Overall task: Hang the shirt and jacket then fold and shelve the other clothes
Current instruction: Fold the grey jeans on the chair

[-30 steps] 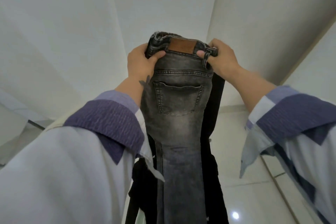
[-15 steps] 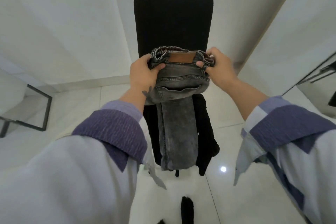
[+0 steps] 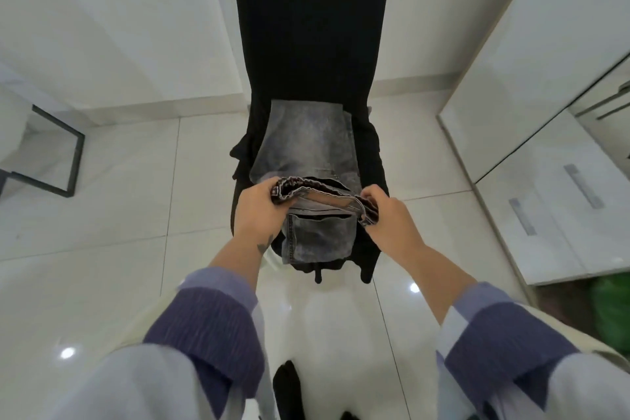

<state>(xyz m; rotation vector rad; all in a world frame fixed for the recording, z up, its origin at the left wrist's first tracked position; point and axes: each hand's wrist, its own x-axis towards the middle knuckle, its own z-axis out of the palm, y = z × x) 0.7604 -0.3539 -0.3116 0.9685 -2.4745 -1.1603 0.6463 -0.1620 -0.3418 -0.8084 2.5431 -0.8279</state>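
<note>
White glossy floor tiles (image 3: 112,201) fill my view, with white walls behind and a bank of white cabinets (image 3: 545,133) with long metal handles along the right. At far left I see a black metal frame (image 3: 64,160) standing on the tiles, and something green (image 3: 613,303) sits blurred at the right edge near the cabinet base; I cannot tell what it is.

Straight ahead stands a black chair (image 3: 310,27), its tall back rising out of the top of the view. Over its seat lie the grey washed jeans (image 3: 306,147), legs stretched flat toward the chair back, the waist end folded back toward me. My left hand (image 3: 255,211) is closed on the left end of the waistband, and my right hand (image 3: 392,225) is closed on the right end, thumbs on top, the band gathered between them. Nothing stands between me and the chair; only my own purple-cuffed pale sleeves (image 3: 211,334) cross the near foreground.

A second ago I held the jeans high, hanging full length against the wall; half a second ago they draped down the front of the chair. Now they are lowered onto the seat and my view has tipped down.

A tan patch (image 3: 332,203) shows on the waistband, edge-on here, with no writing I can read.
</note>
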